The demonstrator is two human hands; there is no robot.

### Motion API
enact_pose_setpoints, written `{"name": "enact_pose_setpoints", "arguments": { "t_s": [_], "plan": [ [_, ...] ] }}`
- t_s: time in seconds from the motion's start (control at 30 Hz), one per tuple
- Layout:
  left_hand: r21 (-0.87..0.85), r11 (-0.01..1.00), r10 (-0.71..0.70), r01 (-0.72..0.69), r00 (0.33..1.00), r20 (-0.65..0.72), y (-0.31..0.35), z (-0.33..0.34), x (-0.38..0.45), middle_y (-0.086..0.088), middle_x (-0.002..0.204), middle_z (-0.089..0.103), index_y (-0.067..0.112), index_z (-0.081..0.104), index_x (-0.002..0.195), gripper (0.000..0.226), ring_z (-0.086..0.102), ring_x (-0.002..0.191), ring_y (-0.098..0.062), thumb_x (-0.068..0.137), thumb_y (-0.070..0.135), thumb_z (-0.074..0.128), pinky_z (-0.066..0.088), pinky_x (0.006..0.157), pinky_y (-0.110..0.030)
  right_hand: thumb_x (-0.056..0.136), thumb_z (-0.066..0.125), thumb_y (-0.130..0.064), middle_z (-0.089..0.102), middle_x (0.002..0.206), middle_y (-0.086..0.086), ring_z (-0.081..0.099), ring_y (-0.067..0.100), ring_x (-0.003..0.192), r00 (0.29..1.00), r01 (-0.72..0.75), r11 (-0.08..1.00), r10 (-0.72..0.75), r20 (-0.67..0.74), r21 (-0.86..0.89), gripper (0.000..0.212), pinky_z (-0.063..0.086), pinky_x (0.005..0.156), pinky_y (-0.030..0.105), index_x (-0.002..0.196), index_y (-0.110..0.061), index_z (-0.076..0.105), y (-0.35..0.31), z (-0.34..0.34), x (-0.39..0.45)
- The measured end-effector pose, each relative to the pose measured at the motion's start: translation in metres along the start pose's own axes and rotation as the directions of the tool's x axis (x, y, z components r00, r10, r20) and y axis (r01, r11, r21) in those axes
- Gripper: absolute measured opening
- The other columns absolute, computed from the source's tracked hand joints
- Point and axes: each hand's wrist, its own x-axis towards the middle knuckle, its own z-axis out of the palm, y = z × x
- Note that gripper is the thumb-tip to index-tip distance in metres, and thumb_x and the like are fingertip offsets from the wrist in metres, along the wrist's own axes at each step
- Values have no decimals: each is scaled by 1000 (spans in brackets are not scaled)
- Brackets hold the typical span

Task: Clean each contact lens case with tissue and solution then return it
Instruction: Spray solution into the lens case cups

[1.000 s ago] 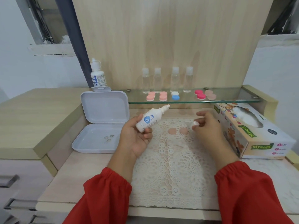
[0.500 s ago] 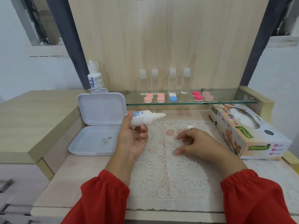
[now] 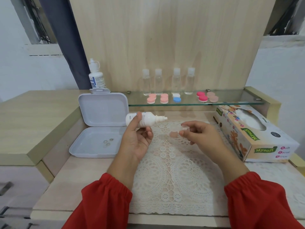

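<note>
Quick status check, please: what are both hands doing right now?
Left hand grips small solution bottle, nozzle toward right. Right hand pinches clear lens case part over lace mat. Nothing between them.

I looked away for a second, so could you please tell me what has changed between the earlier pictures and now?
The left hand turned the solution bottle from tilted upward to lying level, nozzle pointing right. The right hand set a small white cap down on the lace mat, then picked up a clear case piece and now pinches it above the mat. The open white box, tissue box and the cases on the glass shelf stayed put.
</note>
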Motion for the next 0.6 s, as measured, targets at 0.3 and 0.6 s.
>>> {"name": "enact_pose_setpoints", "arguments": {
  "t_s": [0.3,0.6],
  "plan": [
    [205,964,159,-168,985,63,-3,2,0,-5,76,61,10,56,117,38,51,49,-10,84,25,68,44,43,-21,76,79,-15,52,68,6,54,18,63,1000,-17,997,16,18,81,21,49,65,30,96,-17,72,-2,7,-1],
    [222,943,240,-248,969,63,-3,5,-4,-4,73,62,19,53,103,24,50,48,-11,85,19,68,44,44,-22,76,79,-14,53,70,9,54,19,63,1000,-5,997,2,29,83,21,49,63,28,95,-16,72,-1,8,-1]
  ]
}}
